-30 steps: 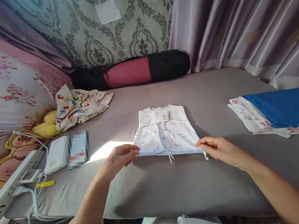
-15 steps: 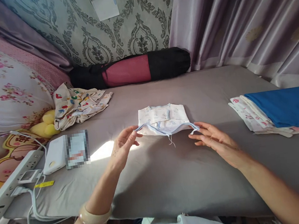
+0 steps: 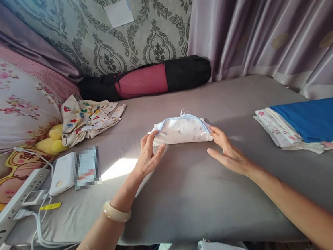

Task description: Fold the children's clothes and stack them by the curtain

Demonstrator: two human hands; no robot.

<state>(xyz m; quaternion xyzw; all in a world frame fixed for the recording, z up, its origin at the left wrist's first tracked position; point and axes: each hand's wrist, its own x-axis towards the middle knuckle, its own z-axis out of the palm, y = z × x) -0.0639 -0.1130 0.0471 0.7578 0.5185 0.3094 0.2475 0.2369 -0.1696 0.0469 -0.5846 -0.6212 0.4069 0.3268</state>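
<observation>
A small white baby shirt with a faint print and light blue edging lies folded over on the grey bed sheet. Its blue hem now arches along the far side, where a white tie string sticks up. My left hand touches the left end of the fold with its fingers, the thumb spread away toward me. At the right end, the fingertips of my right hand rest against the blue trim, the thumb likewise apart. Both hands look open. The shirt's upper part is hidden beneath the folded layer.
Folded cloths with a blue one on top lie at the right. Left are a crumpled patterned garment, a white power bank, a blurred-out flat item and a power strip with cables. A black-and-red rolled bag lies along the wall.
Both hands have carried the shirt's hem from the near side up and away from me, folding it over the body. The tie string moved from the near side to the far side.
</observation>
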